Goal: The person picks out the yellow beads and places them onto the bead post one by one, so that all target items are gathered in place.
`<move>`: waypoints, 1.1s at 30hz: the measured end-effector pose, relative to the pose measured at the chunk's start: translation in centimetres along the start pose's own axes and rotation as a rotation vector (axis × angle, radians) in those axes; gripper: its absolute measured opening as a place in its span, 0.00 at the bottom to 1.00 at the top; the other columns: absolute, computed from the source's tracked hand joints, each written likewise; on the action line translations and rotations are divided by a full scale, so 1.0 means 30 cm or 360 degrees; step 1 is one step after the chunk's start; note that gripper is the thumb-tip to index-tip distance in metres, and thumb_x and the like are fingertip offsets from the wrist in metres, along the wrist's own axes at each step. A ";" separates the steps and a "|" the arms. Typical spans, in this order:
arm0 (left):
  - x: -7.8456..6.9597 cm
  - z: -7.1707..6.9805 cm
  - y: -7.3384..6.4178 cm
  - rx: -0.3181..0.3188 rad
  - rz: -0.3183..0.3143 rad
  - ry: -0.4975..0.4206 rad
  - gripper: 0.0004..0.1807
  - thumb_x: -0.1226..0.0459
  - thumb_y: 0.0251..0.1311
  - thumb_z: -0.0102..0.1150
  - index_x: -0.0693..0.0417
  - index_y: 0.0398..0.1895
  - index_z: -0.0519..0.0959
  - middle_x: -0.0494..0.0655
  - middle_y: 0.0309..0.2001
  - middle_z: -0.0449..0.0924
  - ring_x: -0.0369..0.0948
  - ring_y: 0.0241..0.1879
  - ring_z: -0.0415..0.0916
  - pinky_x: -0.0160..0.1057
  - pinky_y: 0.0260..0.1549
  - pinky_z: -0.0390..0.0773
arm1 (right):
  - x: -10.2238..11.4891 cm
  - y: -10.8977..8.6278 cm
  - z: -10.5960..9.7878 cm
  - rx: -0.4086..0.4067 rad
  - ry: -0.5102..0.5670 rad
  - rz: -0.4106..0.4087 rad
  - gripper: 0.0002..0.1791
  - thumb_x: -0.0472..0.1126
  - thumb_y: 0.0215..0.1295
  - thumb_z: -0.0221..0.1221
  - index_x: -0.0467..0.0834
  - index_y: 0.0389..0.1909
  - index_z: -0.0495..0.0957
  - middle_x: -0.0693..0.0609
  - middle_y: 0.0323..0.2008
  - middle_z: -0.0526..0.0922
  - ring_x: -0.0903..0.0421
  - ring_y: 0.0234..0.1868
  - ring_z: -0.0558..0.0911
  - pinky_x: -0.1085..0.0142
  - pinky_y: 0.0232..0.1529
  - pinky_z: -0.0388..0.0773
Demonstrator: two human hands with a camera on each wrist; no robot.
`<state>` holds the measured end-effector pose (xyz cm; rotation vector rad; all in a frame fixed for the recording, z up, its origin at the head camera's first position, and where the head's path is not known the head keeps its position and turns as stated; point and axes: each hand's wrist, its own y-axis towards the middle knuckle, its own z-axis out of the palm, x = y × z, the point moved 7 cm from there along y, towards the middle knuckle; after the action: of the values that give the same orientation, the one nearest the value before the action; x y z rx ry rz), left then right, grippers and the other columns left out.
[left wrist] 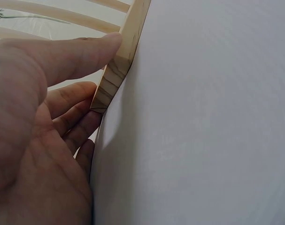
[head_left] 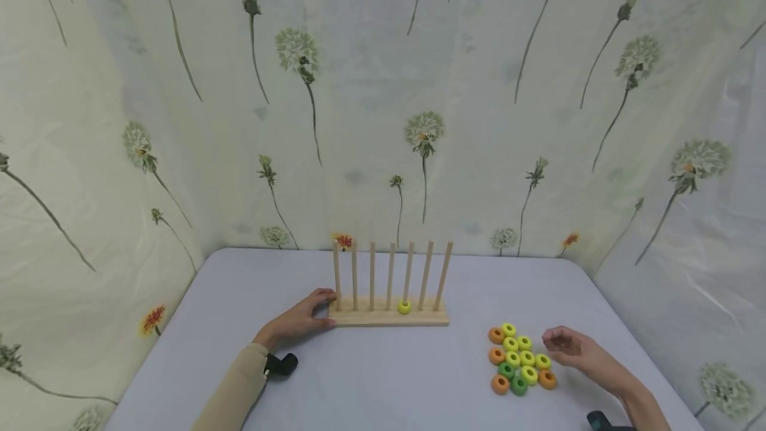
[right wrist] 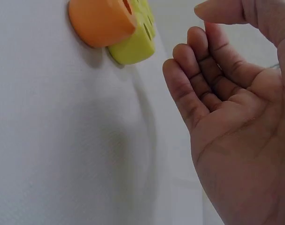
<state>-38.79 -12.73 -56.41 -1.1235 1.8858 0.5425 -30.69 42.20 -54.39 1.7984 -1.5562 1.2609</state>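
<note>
Wooden rack [head_left: 371, 317] in left hand [head_left: 301, 318]

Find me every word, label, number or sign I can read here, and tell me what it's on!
There are none to read.
The wooden peg stand and the coloured rings show no writing.
The backdrop has only flower pictures.
Any marks on the dark wrist devices are too small to read.

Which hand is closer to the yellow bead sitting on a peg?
Left. The left hand grips the left end of the wooden base that bears the yellow bead; the right hand is farther off, to the right of the loose beads.
</note>
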 end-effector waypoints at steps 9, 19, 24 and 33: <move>0.009 0.002 0.000 -0.0017 -0.0022 0.0032 0.36 0.50 0.58 0.65 0.47 0.68 0.66 0.48 0.73 0.54 0.53 0.75 0.46 0.61 0.70 0.50 | -0.058 0.016 0.013 -0.0005 0.0014 0.0052 0.30 0.42 0.63 0.62 0.28 0.59 0.65 0.40 0.53 0.75 0.64 0.46 0.78 0.70 0.46 0.78; 0.010 0.001 -0.001 -0.0017 -0.0017 0.0026 0.36 0.50 0.58 0.65 0.47 0.69 0.66 0.49 0.74 0.53 0.54 0.75 0.45 0.62 0.70 0.49 | -0.055 0.015 0.037 0.0079 -0.0016 0.0091 0.27 0.39 0.61 0.62 0.29 0.57 0.66 0.42 0.52 0.76 0.57 0.49 0.77 0.68 0.45 0.78; 0.009 -0.001 -0.001 -0.0011 -0.0041 0.0028 0.36 0.50 0.58 0.65 0.47 0.69 0.66 0.48 0.74 0.53 0.53 0.75 0.45 0.61 0.70 0.49 | -0.054 0.015 0.042 0.0125 -0.0020 0.0078 0.26 0.35 0.60 0.60 0.28 0.57 0.66 0.41 0.52 0.76 0.55 0.47 0.77 0.67 0.44 0.79; 0.003 0.003 0.000 0.0003 -0.0024 0.0023 0.35 0.52 0.59 0.65 0.48 0.69 0.66 0.49 0.73 0.53 0.53 0.75 0.46 0.61 0.70 0.49 | -0.062 0.019 0.049 0.0111 -0.0073 0.0129 0.26 0.36 0.59 0.62 0.29 0.55 0.68 0.44 0.50 0.77 0.53 0.48 0.77 0.64 0.44 0.79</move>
<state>-38.76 -12.70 -56.53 -1.1421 1.8883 0.5255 -30.63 41.86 -56.81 1.8357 -1.6437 1.3352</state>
